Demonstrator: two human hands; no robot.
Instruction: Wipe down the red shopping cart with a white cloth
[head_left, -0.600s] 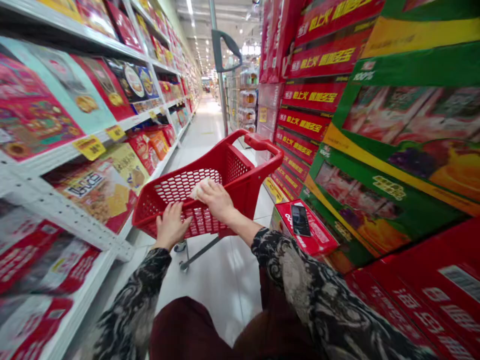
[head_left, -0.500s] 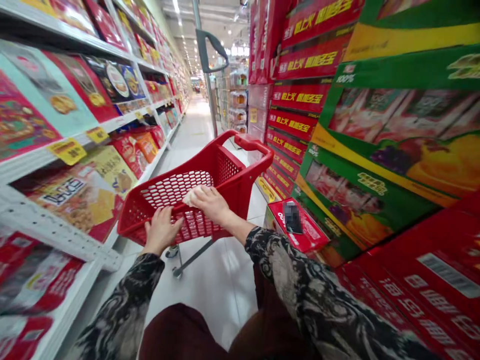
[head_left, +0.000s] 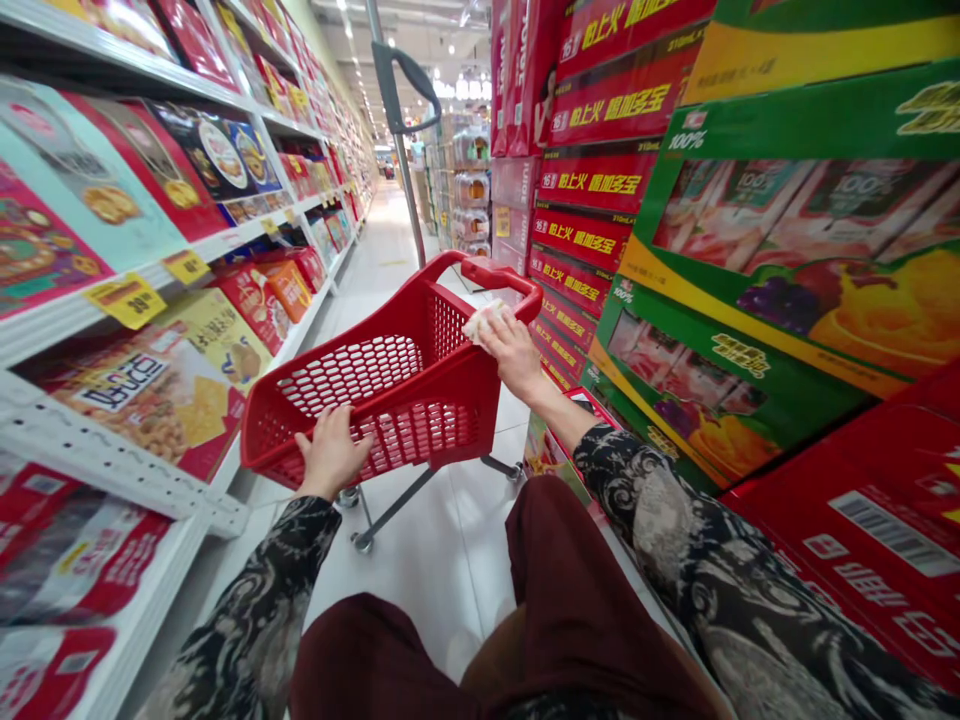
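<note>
A red plastic shopping cart [head_left: 360, 400] stands in the aisle in front of me, its mesh basket tilted. My left hand [head_left: 330, 455] grips the near rim of the basket, fingers curled over the edge. My right hand [head_left: 514, 352] presses a small white cloth [head_left: 480, 320] against the far right rim, just below the red handle [head_left: 501, 278]. The basket looks empty inside. Both my sleeves are dark with a pale swirl pattern.
Shelves of snack packets [head_left: 150, 390] with yellow price tags [head_left: 124, 298] line the left. Stacked red and green drink cartons [head_left: 735, 300] rise on the right. A grey pole with a handle [head_left: 401, 90] stands behind the cart. The white tiled aisle [head_left: 442, 560] runs ahead.
My right hand moved with the cloth from the basket's near mesh up to the far right rim by the handle. The left hand kept its grip. The view shifted left and down.
</note>
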